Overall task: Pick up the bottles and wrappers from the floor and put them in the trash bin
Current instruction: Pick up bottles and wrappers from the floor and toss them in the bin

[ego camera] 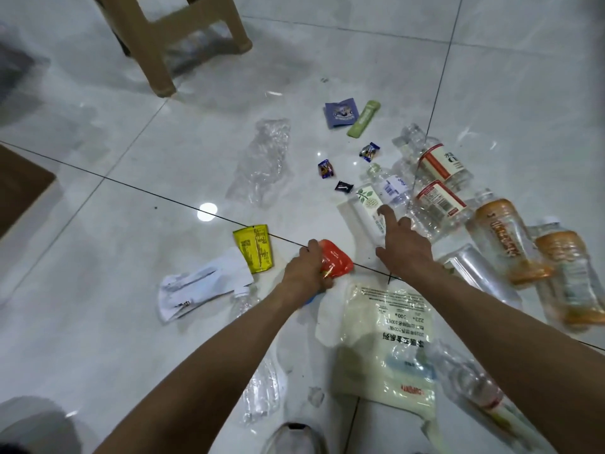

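Left hand (pixel 306 268) curled around orange wrapper (pixel 335 260) on floor tiles (pixel 131 191). Right hand (pixel 404 247) fingers spread, reaching over clear bottle (pixel 376 204). More bottles at right, wrappers scattered all over.

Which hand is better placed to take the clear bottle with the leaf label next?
Probably the right hand: open, its fingers reach out over that leaf-label bottle. The left hand already grips the orange wrapper.
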Motion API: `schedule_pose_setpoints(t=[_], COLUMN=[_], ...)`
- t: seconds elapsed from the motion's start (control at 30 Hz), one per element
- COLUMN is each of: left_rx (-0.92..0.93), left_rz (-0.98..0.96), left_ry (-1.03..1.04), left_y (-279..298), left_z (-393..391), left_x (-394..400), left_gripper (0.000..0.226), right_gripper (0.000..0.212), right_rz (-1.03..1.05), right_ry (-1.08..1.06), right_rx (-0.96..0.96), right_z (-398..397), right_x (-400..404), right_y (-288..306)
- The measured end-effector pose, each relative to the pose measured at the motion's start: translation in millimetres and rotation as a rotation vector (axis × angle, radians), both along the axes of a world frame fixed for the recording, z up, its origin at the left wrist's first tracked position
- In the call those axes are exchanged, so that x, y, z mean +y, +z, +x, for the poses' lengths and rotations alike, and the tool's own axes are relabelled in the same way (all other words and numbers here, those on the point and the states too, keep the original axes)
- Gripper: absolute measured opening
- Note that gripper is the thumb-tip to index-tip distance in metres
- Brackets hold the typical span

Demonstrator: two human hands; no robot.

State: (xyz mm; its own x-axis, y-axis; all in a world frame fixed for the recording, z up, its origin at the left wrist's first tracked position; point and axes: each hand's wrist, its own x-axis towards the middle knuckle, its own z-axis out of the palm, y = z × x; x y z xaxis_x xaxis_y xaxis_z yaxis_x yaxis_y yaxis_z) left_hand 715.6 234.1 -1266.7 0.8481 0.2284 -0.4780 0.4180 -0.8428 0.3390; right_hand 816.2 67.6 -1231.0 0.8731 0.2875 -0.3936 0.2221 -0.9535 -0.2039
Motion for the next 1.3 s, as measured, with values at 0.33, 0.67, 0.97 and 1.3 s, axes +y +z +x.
schedule_pose_setpoints(t=[0.33,0.67,0.97,1.3], left_rx=[-0.062,-0.174,-0.116,-0.225], left_rz=[-0.083,-0.488,-0.567,-0.592], left_ry=[0.268,0.563,0.712,0.865], left_y=[11.9,128.7,394.1,748.3], left_z=[19.1,69.4,50.3,0.8], left_x=[12.7,65.1,86.4,129.7], left_gripper=[0.046,0.044,0.032,0.035], right_gripper=[0.065,0.072,0.064,0.051], right_rz=[0.443,0.43,0.661,0.751], right_ry=[-0.337,-0.343,-0.5,-0.442], right_rx=[0.007,0.097,0.23,0.314], right_z=[1.0,19.6,-0.9,-35.6], right_x=[24.1,46.7,90.9,133.3], right_y=[-21.3,74.2,341.8,694.4])
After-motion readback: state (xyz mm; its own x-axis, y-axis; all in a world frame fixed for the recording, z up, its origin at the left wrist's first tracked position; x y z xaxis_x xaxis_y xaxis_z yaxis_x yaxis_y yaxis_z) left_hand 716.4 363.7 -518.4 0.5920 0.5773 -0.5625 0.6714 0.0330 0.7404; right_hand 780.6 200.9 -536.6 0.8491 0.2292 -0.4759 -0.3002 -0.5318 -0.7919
